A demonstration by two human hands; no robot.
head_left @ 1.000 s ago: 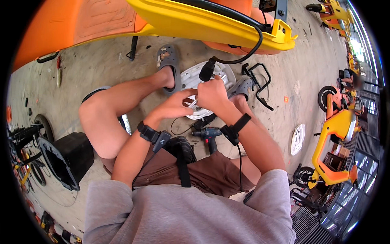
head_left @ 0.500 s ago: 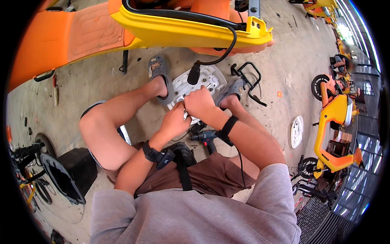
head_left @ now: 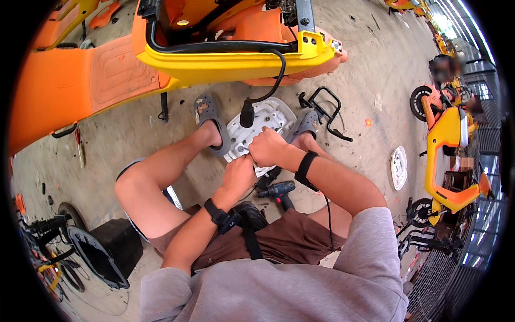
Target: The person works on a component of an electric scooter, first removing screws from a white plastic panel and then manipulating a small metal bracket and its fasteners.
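Observation:
A white moulded plastic panel (head_left: 262,114) lies on the floor between my feet, its ribbed inner side up. At its near edge both hands meet. My right hand (head_left: 267,148) is closed in a fist over the edge of the panel. Just below and left of it, my left hand (head_left: 239,175) is closed too, its fingertips tucked against the right hand. Whatever they grip is hidden by the fingers. Above the panel, a black cable connector (head_left: 247,115) hangs from the yellow-and-orange scooter body (head_left: 214,68). A cordless drill (head_left: 279,191) rests below my hands.
A black tubular bracket (head_left: 333,110) lies beyond my right foot. Farther right are another white panel (head_left: 398,168) and a yellow scooter (head_left: 435,161). A black bin (head_left: 115,249) stands at my left, near bicycle parts. Grey clogs (head_left: 210,121) flank the panel.
The whole view has shifted, so the scooter and panel appear lower. My left hand has turned and drawn slightly toward me, still against the right hand. Both hands stay closed.

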